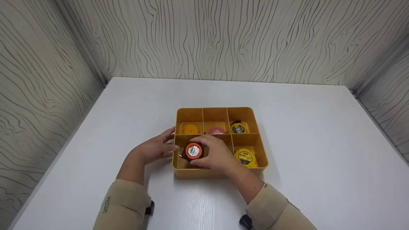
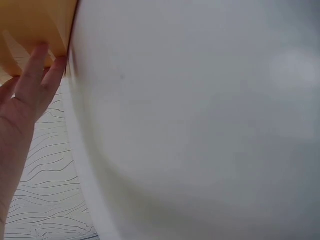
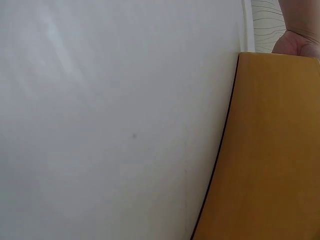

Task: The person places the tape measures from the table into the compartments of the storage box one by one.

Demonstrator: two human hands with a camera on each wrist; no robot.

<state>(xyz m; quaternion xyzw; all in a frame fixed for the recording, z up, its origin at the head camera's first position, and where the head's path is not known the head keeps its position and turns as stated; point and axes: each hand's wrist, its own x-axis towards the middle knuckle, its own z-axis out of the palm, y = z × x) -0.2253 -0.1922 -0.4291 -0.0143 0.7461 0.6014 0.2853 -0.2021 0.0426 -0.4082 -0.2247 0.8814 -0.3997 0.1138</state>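
Observation:
A yellow-orange divided box stands on the table, its compartments in two rows of three. My right hand pinches a black tape measure with an orange ring and silver label between thumb and fingers, over the front left compartment. Its metal end hook points left. Against the box's left side lies my left hand, thumb at the rim; the left wrist view shows its extended fingers touching the outer wall. In the right wrist view the box's front wall hides most of that hand, and the right hand is out of sight.
Back row, left to right: an orange round case, a pink round case and a yellow-black tape measure. A yellow tape measure sits front right. The white table meets wood-patterned panels behind and at both sides.

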